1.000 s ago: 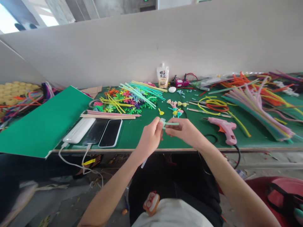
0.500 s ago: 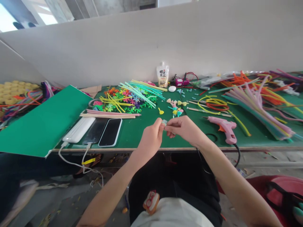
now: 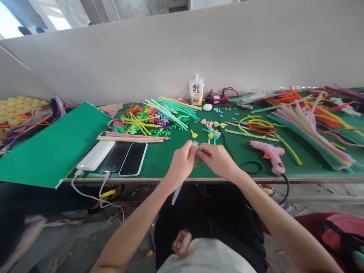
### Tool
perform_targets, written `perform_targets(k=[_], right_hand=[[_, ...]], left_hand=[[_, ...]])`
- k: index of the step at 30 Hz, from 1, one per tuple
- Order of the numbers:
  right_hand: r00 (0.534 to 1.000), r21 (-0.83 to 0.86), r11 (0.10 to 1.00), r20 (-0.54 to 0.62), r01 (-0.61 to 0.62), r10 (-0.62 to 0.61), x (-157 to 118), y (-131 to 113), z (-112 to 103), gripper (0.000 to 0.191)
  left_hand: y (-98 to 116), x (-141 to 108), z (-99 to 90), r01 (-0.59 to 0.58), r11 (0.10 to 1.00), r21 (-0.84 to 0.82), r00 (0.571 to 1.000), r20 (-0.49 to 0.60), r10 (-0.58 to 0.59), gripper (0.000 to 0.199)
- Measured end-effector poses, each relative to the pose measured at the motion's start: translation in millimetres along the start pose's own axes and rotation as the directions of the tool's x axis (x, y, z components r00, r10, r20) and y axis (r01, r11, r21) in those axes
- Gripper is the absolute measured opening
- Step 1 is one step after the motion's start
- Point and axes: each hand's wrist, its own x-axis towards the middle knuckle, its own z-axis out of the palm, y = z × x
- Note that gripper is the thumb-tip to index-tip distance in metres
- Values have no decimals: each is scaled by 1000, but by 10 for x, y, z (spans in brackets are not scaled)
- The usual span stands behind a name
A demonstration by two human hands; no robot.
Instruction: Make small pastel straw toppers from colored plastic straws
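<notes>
My left hand [image 3: 182,161] is closed near the table's front edge, its thumb and fingers pinching a thin, pale translucent strip. The strip's light green end [image 3: 195,144] pokes out above the fingertips, and a whitish length [image 3: 176,194] slants down below the wrist; whether these are one piece is hidden. My right hand [image 3: 216,159] pinches right beside the left fingertips, its fingers covering whatever is between them. Just beyond the hands lie a small yellow flower-like piece [image 3: 194,134] and a cluster of pastel bow-like pieces [image 3: 210,129].
A pink glue gun [image 3: 269,151] lies right of my hands, its black cord [image 3: 250,163] looping nearby. Leftward are a phone [image 3: 133,159], a power bank [image 3: 95,156] and a green board [image 3: 57,142]. Behind are colourful snowflake pieces [image 3: 162,125], a pouch [image 3: 196,91] and bundled fuzzy stems [image 3: 309,129].
My right hand has turned and shifted slightly, with its fingers closer to the left fingertips. A whitish length now shows below my left hand. The things on the table have stayed put.
</notes>
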Motion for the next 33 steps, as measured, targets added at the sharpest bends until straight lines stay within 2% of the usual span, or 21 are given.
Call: perform_targets(k=[3,7,12,18,21,24,30,33], right_hand=[[1000,-152,988,-20,11,-15,11,-3,12,21],[999,-192,981,-30,-19,13,29,2,17,19],[997,-9,999,66,-49,50,40,45,-11,19],[980,209,972,190,-104,64,34,90,-41,20],[978,240,965,198,-109,61,33,84,-56,20],[984,165,982,170,-86,57,28,65,-71,21],[996,-157,986,57,-57,66,8,16,-68,19],[997,-211,975,26,-64,71,14,17,-52,18]], left_hand=[[-33,41,15,47,993,-110,999,29,-44,27],[-111,81,46,66,968,-243,997,66,-51,27],[-177,85,65,119,905,-409,987,147,-63,25],[-228,61,40,89,896,-436,977,215,7,23],[-225,62,41,96,883,-460,977,214,6,23],[-201,68,58,101,886,-452,980,196,-11,21],[-151,71,86,142,876,-460,980,191,-58,23],[-133,73,99,140,861,-490,984,169,-64,19]])
